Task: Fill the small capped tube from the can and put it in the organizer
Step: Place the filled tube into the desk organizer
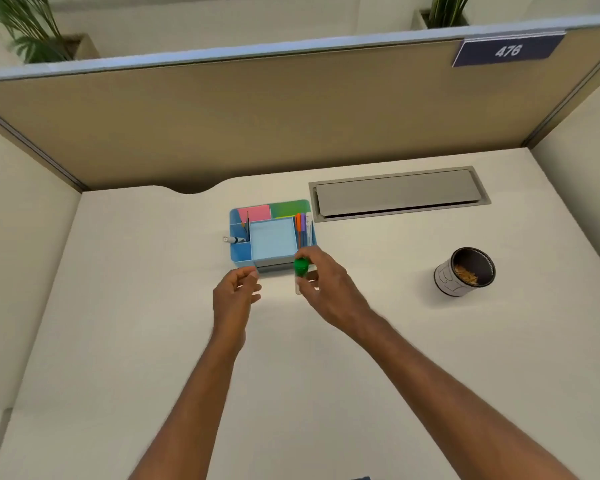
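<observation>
My right hand (326, 289) grips a small clear tube with a green cap (301, 267), held upright just in front of the blue organizer (238, 254). The fingers cover most of the tube's body. My left hand (234, 296) hovers beside it to the left, fingers loosely curled and holding nothing. The can (465, 271) stands far to the right on the desk, dark inside, with tan bits at the bottom.
The organizer holds sticky notes, pens and a marker (232, 240). A grey cable hatch (399, 194) lies behind it to the right. Tan partition walls close the desk at the back and sides.
</observation>
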`<state>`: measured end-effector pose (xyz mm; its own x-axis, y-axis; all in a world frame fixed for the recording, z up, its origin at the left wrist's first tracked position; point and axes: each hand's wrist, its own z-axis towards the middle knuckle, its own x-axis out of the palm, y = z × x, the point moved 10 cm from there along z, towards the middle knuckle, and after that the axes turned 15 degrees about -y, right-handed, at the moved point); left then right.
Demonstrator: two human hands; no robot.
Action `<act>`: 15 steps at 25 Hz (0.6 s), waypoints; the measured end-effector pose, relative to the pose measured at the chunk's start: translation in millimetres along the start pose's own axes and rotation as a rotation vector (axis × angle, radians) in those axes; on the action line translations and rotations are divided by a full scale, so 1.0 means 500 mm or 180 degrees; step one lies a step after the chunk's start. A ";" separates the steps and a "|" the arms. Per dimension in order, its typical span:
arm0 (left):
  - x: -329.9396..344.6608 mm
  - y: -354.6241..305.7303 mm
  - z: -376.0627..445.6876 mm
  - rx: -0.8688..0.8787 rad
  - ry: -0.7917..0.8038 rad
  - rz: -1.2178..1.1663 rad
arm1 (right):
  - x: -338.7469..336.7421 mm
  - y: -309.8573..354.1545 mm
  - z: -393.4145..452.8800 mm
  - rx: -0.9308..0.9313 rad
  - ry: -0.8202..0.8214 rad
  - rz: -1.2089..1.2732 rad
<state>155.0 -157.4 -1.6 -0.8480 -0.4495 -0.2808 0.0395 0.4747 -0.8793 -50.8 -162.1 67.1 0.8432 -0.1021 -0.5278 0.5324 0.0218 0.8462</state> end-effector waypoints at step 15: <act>0.000 0.041 0.209 -0.0298 -0.0626 -0.0235 | 0.280 0.031 0.193 -0.0705 0.0245 -0.0952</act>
<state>211.1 -226.9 -59.8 -0.7270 -0.6201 -0.2948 -0.0756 0.4990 -0.8633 68.2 -271.9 13.5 0.6467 -0.0615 -0.7603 0.7521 0.2177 0.6221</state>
